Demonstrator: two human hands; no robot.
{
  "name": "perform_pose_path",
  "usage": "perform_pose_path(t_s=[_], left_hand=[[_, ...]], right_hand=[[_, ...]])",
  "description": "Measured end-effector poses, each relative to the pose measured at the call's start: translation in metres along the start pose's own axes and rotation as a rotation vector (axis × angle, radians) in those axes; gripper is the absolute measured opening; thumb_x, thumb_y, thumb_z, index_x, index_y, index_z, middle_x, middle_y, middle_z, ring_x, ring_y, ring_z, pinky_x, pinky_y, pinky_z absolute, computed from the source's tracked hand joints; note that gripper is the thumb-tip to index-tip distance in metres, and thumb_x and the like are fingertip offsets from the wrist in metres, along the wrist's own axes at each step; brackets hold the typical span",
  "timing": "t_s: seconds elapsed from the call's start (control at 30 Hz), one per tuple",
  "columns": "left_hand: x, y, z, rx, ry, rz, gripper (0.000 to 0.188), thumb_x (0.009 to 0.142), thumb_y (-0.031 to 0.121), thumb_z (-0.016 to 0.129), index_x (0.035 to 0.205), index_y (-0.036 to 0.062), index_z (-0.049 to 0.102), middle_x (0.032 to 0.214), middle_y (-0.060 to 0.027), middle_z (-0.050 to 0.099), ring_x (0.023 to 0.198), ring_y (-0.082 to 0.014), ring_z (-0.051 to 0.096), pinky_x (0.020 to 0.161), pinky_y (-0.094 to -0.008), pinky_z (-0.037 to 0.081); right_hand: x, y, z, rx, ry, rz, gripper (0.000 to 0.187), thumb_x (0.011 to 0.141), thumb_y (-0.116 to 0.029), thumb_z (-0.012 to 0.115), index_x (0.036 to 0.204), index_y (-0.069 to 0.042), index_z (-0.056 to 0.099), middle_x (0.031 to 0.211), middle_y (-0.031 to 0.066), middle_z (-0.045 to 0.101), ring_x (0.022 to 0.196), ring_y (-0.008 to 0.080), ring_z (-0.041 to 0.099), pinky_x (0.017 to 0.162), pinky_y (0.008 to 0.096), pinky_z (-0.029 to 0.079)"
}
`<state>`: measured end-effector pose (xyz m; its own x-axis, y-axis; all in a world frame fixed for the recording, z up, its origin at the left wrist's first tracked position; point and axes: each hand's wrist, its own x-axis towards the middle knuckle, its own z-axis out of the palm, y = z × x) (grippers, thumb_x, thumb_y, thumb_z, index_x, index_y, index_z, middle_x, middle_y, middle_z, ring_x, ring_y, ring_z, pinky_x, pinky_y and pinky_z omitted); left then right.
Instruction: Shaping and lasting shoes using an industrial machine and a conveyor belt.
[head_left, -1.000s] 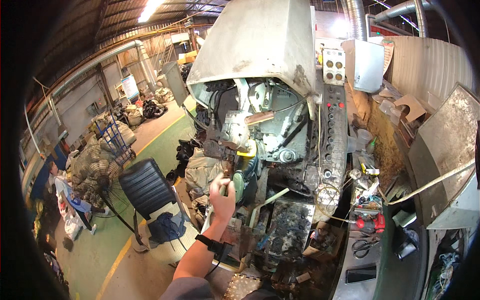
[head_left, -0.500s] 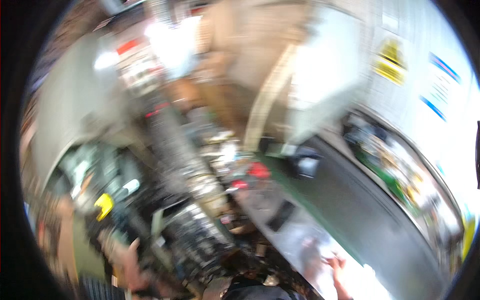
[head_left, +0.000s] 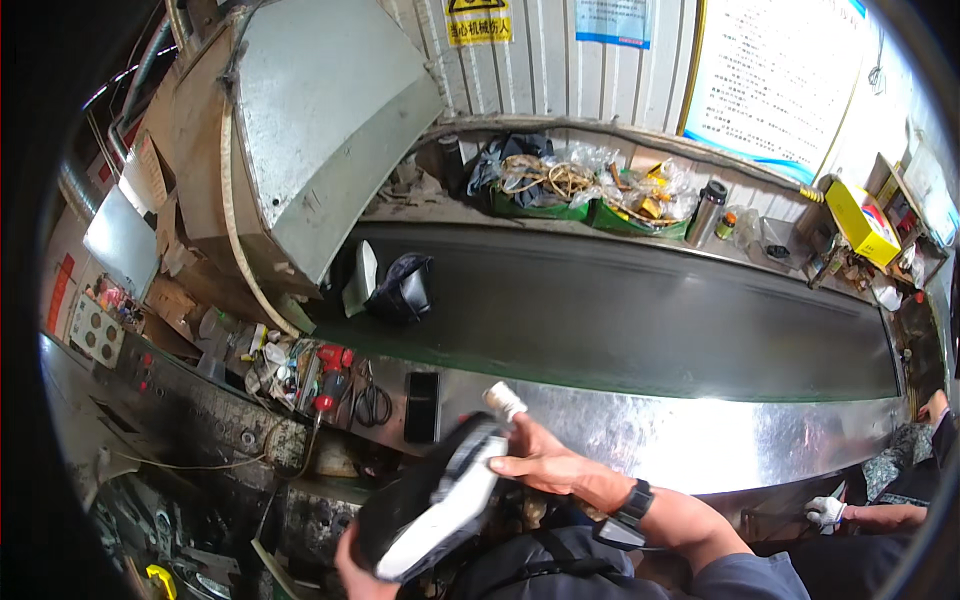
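Note:
A black shoe (head_left: 435, 490) with a white sole is held between my two hands, tilted, just in front of the metal ledge. My left hand (head_left: 362, 568) grips its lower end, with part of the fingers hidden behind the shoe. At its upper end my right hand (head_left: 545, 462) is closed, thumb lying against the white sole. A white wrapping or small white piece (head_left: 503, 400) shows at the fingertips of that hand; I cannot tell which. A black watch (head_left: 630, 510) is on my right wrist.
A dark conveyor belt (head_left: 600, 310) runs behind the ledge (head_left: 690, 435), carrying a black, white-edged item (head_left: 402, 288) by the machine hood (head_left: 330, 110). A phone (head_left: 422, 407), scissors (head_left: 372, 405) and a red-handled tool (head_left: 333, 360) lie left. A co-worker's gloved hand (head_left: 825, 512) shows at right.
The view has swung from a blurred slant to a steady look along the belt. My hands were apart over the machine and ledge; now both hold the shoe together.

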<state>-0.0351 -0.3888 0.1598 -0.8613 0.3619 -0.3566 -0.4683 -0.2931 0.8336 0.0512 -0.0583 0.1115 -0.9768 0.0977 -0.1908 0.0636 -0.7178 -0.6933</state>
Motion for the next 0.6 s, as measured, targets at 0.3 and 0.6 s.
perform_pose_path(t_s=[0.3, 0.6], left_hand=[[0.084, -0.099, 0.045, -0.247, -0.193, -0.781, 0.04, 0.096, 0.033, 0.057, 0.117, 0.0015, 0.072, 0.111, -0.0175, 0.076, 0.101, -0.036, 0.073, 0.096, -0.0498, 0.057], [0.097, -0.131, 0.14, 0.644, -0.528, -0.441, 0.048, 0.106, 0.027, 0.059, 0.144, 0.0018, 0.044, 0.117, -0.024, 0.068, 0.096, -0.0331, 0.074, 0.08, -0.0414, 0.064]], right_hand=[[-0.105, -0.055, 0.003, -0.145, 0.202, -0.249, 0.085, 0.091, -0.013, 0.081, 0.157, 0.001, 0.029, 0.131, 0.0087, 0.061, 0.126, 0.0152, 0.053, 0.113, 0.0346, 0.039], [-0.201, -0.115, -0.132, -0.616, 1.109, -0.69, 0.063, 0.091, -0.009, 0.079, 0.146, -0.001, 0.051, 0.135, 0.0103, 0.061, 0.125, 0.0202, 0.056, 0.111, 0.0361, 0.042]])
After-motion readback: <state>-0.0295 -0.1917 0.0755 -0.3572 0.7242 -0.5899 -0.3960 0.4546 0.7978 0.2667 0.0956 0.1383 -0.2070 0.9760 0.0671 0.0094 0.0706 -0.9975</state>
